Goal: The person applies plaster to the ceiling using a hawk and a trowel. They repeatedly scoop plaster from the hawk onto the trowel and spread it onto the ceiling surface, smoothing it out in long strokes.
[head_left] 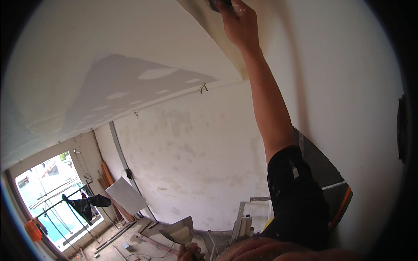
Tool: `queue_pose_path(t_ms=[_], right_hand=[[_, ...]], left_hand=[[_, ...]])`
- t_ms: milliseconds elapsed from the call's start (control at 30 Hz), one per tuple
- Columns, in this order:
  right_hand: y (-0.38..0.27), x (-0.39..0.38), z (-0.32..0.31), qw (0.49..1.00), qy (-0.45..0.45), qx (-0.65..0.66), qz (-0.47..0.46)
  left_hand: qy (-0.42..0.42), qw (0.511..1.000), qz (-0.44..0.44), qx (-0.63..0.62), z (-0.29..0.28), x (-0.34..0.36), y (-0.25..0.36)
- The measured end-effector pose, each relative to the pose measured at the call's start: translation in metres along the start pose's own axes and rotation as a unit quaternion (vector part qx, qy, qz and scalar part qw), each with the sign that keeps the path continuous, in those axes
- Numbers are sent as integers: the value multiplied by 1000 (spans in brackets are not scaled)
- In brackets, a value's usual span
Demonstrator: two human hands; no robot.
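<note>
A blurred skin-toned shape (274,251) along the lower edge lies nearest the camera, too indistinct to name. Just above it rises the right arm in a black sleeve (296,195), marked with a pale smudge. The right hand (241,21) reaches to the top edge, fingers closed around a dark tool (217,5) that the frame cuts off, so its full shape cannot be told. The tool is beside a pale beige strip (230,54) between the ceiling (130,30) and the right-hand wall (348,87).

At the lower middle, the left hand (190,253) is wrapped around the grip of a broad scraper (179,230). Its dull grey-beige blade points upward, fanning from a narrow neck to a wide edge; the grip is mostly hidden by the fingers.

The ceiling carries a grey area (126,82) with whitish patches, and the far wall (196,161) is blotchy. A small grey box-like thing (127,246) lies on the floor, its inside not discernible. Near the bright window (48,187), black cloth (85,206) hangs over a rail beside a leaning pale board (126,195).
</note>
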State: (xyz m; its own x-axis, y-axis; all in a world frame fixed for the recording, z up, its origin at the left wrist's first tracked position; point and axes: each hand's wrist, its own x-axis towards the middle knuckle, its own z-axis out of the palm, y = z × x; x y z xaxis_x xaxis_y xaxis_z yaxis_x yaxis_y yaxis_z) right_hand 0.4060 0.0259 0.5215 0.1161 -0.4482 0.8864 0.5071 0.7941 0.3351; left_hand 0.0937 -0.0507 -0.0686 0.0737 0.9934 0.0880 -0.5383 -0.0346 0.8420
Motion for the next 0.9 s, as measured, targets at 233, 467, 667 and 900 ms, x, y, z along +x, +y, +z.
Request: queue_pose_path(t_ms=[233,467,667,900], right_hand=[[15,47,21,990,69,-84,-89],[13,51,34,995,46,-66,-57],[9,49,37,995,48,-61,-61],[4,49,38,997,20,-59,-42]], left_hand=[[44,999,-19,25,-2,4,-5],[69,997,-25,34,-2,2,-5],[78,996,-18,27,-5,3,-7],[50,997,-11,54,2,-3,2]])
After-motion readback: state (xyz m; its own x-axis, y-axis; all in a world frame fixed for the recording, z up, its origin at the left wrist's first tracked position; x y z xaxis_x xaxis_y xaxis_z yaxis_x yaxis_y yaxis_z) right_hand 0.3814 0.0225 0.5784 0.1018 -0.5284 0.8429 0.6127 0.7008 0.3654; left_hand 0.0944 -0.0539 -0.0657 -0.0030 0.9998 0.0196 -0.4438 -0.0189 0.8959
